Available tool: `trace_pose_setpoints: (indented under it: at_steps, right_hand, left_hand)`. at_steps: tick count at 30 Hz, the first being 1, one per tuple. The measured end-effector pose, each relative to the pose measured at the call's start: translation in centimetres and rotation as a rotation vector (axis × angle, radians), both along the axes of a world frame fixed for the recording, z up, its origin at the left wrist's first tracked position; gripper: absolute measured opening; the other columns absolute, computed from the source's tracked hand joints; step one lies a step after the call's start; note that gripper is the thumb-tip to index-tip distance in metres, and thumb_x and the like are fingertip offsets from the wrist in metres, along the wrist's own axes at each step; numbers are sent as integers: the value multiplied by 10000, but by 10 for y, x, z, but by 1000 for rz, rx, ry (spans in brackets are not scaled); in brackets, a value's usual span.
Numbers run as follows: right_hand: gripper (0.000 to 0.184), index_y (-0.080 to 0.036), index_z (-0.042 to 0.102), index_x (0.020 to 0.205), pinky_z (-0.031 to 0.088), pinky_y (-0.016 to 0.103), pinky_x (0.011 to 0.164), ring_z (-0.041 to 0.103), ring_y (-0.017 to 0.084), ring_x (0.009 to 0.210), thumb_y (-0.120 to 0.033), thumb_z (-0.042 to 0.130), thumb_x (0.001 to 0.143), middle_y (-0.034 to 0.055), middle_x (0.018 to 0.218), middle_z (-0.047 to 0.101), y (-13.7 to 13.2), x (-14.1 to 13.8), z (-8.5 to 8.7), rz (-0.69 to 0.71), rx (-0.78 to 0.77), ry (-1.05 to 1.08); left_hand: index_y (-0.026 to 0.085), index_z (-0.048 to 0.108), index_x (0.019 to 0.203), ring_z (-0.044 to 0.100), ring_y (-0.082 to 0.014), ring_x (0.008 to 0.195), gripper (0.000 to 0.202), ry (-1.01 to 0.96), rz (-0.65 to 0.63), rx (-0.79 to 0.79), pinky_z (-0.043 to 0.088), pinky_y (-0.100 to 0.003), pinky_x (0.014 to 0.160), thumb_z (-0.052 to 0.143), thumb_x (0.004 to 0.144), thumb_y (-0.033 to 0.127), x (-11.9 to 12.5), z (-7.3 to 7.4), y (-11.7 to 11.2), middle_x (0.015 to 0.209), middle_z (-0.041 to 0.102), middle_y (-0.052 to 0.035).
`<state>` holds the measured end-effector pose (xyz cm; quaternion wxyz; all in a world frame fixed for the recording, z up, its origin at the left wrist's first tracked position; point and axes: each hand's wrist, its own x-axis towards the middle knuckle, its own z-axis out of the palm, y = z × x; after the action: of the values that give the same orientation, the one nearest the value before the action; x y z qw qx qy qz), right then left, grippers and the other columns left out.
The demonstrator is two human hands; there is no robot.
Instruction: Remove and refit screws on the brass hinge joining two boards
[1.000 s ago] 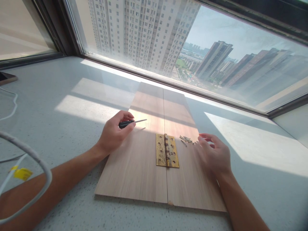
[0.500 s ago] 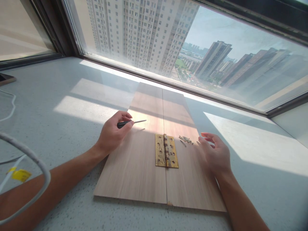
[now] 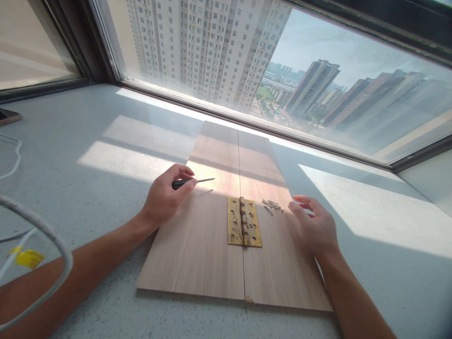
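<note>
My left hand (image 3: 168, 192) is closed round the black handle of a screwdriver (image 3: 181, 183), whose thin metal shaft points right above the left wooden board (image 3: 190, 254). A second wooden board (image 3: 286, 268) lies beside it, with a narrow seam between them. Across that seam rests a worn brass hinge (image 3: 244, 222), opened flat, its holes showing. Several screws (image 3: 271, 205) lie in a small pile on the right board. Just right of the pile is my right hand (image 3: 315, 226), fingers apart and nothing visible in them, at the board's right edge.
The boards lie on a speckled white sill (image 3: 106, 301) below a large window (image 3: 219, 56). A white cable (image 3: 65, 254) with a yellow tag (image 3: 28, 258) loops at the left. Part of a dark flat object (image 3: 9, 116) shows at the far left edge.
My right hand has shifted very slightly left. The screwdriver stays in my left hand, and the hinge, screws and boards lie as before.
</note>
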<state>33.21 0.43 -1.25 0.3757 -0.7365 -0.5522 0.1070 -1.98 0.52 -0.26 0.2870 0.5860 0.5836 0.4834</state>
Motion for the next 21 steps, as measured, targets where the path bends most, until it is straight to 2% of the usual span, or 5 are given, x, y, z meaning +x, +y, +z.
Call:
trace_pose_setpoints:
  at_steps: [3, 8, 13, 16, 21]
  right_hand:
    - [454, -212, 673, 1065, 477, 437, 782, 619, 310, 1001, -497, 629, 715, 106, 1137, 682, 1, 2, 0, -4, -63, -17]
    - [557, -222, 636, 1196, 462, 446, 862, 616, 313, 1066, -522, 638, 727, 114, 1167, 679, -3, -3, 1, 31, -178, 18]
    - [582, -225, 621, 1202, 461, 446, 908, 604, 307, 1117, -604, 589, 761, 117, 1204, 665, -6, -10, 2, 32, -204, 105]
    - [599, -237, 631, 1192, 448, 475, 926, 589, 331, 1145, -633, 597, 745, 122, 1197, 668, -6, -13, 3, 37, -218, 140]
    - [569, -278, 643, 1183, 409, 476, 968, 525, 340, 1221, -620, 618, 729, 82, 1252, 644, -5, -31, 5, 86, -226, 156]
  left_hand:
    - [216, 620, 910, 616, -172, 800, 184, -4, 0, -10, 445, -278, 692, 625, 815, 373, 0, 0, 0, 877, 667, -20]
    - [214, 618, 907, 607, -159, 814, 168, -66, -17, -7, 430, -278, 732, 639, 814, 352, -1, 2, 0, 862, 659, -5]
    - [220, 609, 923, 610, -159, 782, 181, -148, -92, -43, 416, -285, 710, 640, 827, 370, -3, 7, -1, 837, 675, 1]
    - [214, 608, 926, 633, -173, 822, 190, -235, -129, -56, 421, -304, 763, 647, 826, 370, -8, 11, 4, 815, 693, -6]
    - [187, 625, 882, 660, -180, 828, 173, -386, 4, 3, 435, -334, 837, 678, 788, 323, -30, 21, 19, 746, 673, 6]
